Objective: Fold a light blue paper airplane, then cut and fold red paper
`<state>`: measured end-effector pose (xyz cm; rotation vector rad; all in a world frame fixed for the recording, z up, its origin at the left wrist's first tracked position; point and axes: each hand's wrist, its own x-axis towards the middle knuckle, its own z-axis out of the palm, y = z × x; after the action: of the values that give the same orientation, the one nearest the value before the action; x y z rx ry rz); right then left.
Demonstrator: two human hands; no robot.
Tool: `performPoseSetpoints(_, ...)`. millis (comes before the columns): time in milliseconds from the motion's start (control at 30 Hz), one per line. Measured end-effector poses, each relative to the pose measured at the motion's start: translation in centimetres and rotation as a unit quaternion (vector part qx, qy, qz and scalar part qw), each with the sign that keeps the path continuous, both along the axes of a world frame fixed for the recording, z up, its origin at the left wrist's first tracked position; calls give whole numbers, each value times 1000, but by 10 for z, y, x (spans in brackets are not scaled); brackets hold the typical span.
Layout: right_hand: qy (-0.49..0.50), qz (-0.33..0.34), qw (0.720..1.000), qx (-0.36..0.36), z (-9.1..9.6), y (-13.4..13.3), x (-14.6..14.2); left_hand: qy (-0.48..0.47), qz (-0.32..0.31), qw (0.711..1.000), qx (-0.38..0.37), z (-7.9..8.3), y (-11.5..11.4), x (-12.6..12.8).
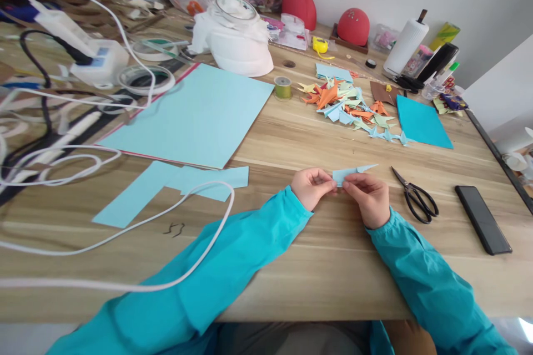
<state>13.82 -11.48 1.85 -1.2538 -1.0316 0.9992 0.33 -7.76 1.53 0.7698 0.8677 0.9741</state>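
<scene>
A small folded piece of light blue paper lies just above the wooden table, pinched between both hands. My left hand grips its left end with fingers curled. My right hand is closed on its middle, and a pointed tip of the paper sticks out to the right. Both arms wear teal sleeves.
Black scissors and a dark phone lie to the right. A pile of folded paper cranes and a teal sheet sit farther back. A big light blue sheet, paper offcuts and white cables lie left.
</scene>
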Motion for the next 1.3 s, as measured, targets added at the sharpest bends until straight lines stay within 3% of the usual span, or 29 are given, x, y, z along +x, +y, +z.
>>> performPoseSetpoints(433, -10, 11, 1000, 0, -2, 0, 2, 9, -3, 1000, 2, 3, -1, 0)
performPoseSetpoints(700, -24, 18, 1000, 7, -2, 0, 2, 65, -13, 991, 119, 5, -5, 0)
performPoseSetpoints(1300, -58, 50, 996, 41, 0, -3, 2, 93, -18, 994, 52, 13, -4, -3)
